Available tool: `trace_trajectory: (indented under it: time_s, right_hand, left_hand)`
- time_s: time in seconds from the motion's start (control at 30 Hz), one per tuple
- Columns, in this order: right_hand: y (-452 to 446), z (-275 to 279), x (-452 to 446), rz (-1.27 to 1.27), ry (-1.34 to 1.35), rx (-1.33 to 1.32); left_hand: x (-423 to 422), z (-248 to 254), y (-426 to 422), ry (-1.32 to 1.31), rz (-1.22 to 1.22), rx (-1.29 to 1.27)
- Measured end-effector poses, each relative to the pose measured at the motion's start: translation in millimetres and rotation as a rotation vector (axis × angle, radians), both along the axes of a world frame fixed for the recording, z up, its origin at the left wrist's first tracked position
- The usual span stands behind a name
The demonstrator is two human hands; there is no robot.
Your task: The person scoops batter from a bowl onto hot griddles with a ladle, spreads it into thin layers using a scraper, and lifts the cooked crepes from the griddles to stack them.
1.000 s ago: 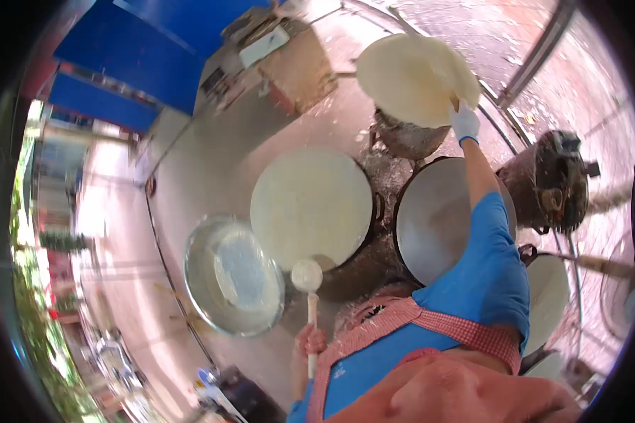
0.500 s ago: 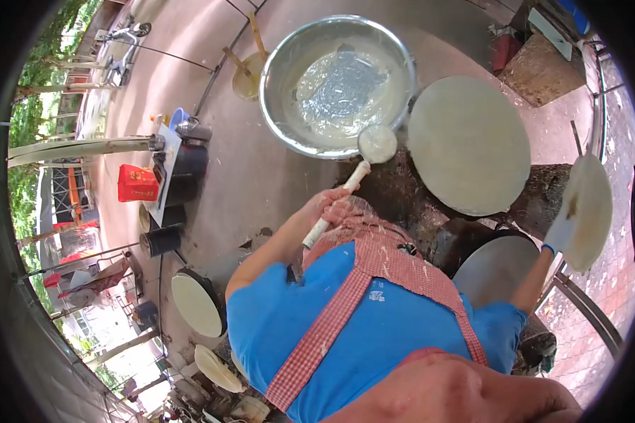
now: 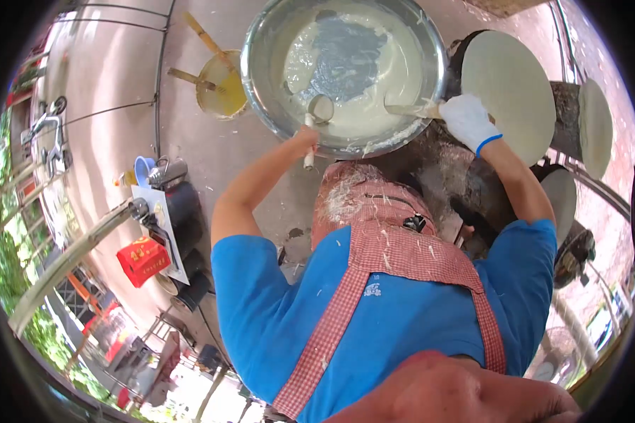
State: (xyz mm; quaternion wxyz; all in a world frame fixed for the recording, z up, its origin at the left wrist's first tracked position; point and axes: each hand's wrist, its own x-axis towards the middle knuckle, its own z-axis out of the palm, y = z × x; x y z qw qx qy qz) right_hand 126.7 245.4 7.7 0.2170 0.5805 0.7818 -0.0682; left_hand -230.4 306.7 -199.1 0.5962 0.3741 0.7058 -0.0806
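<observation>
My left hand (image 3: 305, 139) is wrapped round the pale handle of a ladle (image 3: 322, 108), whose cup hangs over the near left part of a large metal basin (image 3: 439, 67). White batter (image 3: 360, 118) coats the inside of the basin. A white glove with a blue cuff covers my right hand (image 3: 467, 121), closed on a flat wooden spatula (image 3: 410, 111) that reaches over the basin's right side. Right of the basin is a round griddle covered by a pale sheet (image 3: 509, 88). Another pale round sheet (image 3: 595, 130) lies at the far right.
A yellow bowl (image 3: 222, 86) with two wooden-handled tools stands left of the basin. Farther left are a small table (image 3: 164, 229), a red box (image 3: 143, 261) and a blue container (image 3: 144, 170). Another griddle (image 3: 559, 201) sits near my right elbow.
My view has swung toward the basin. My right hand has let go of the thin round sheet and now holds the spatula. My left hand has brought the ladle over the basin.
</observation>
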Motion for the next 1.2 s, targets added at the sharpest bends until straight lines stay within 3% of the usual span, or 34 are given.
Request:
trace_trajectory:
  time_s: [0.07,0.23,0.27,0.3,0.33,0.43,0.53,0.67,0.73,0.77,0.83,0.97,1.0,1.03,1.07,1.1,1.2]
  right_hand:
    - [-10.6,2.3,-18.5,-0.042,-0.01,-0.119]
    - [-33.6,11.2,-21.2,-0.227,0.201,-0.083]
    - [-43.1,22.7,-13.0,-0.305,0.32,-0.017]
    - [-51.7,35.0,-8.5,-0.471,0.327,-0.018]
    - [-57.0,38.5,-6.9,-0.476,0.325,-0.008]
    - [-66.8,19.2,-13.7,-0.523,0.144,-0.066]
    - [-59.9,-19.3,-43.4,-0.433,0.135,-0.122]
    - [-71.7,12.7,-33.6,-0.574,0.382,0.051]
    - [-78.1,6.9,-28.7,-0.688,0.193,-0.057]
    - [-80.2,-6.8,-33.0,-0.664,0.191,-0.063]
    - [-81.4,-42.7,-47.0,-0.619,0.197,-0.078]
    - [-96.0,-46.6,-80.3,-0.753,0.405,-0.061]
    - [-101.8,-39.3,-85.6,-0.825,0.391,-0.129]
    - [-115.6,-43.9,-88.2,-0.868,0.402,-0.098]
    - [-128.8,-44.6,-89.7,-0.866,0.399,-0.087]
    - [-141.4,-44.3,-90.8,-0.895,0.411,-0.041]
    - [-182.7,-43.9,-90.2,-0.879,0.449,0.13]
  left_hand:
    - [18.1,21.3,-15.1,-0.144,0.095,-0.027]
    - [53.5,9.7,-15.6,-0.423,0.437,-0.516]
    - [54.9,22.2,-14.9,-0.424,0.424,-0.516]
    - [52.7,37.5,-17.2,-0.426,0.31,-0.324]
    - [52.5,49.9,-18.0,-0.428,0.197,-0.125]
    - [44.4,43.3,-27.0,-0.295,0.131,0.075]
    - [51.4,12.5,-28.9,-0.338,0.225,-0.128]
    - [57.7,6.6,-19.3,-0.378,0.373,-0.423]
    - [57.3,26.4,-32.9,-0.34,0.292,0.015]
    - [65.2,27.8,-34.7,-0.215,0.319,0.079]
    - [83.4,24.6,-34.8,-0.234,0.358,0.037]
    - [99.7,19.9,-44.5,-0.265,0.504,-0.125]
    - [96.8,-11.3,-45.7,-0.274,0.503,-0.121]
    - [89.6,-67.0,-49.2,-0.484,0.567,-0.271]
    - [92.7,-41.7,-46.3,-0.695,0.624,-0.422]
    - [81.5,-12.8,-40.2,-0.714,0.673,-0.619]
    - [66.5,65.8,-39.4,-0.763,0.739,-0.631]
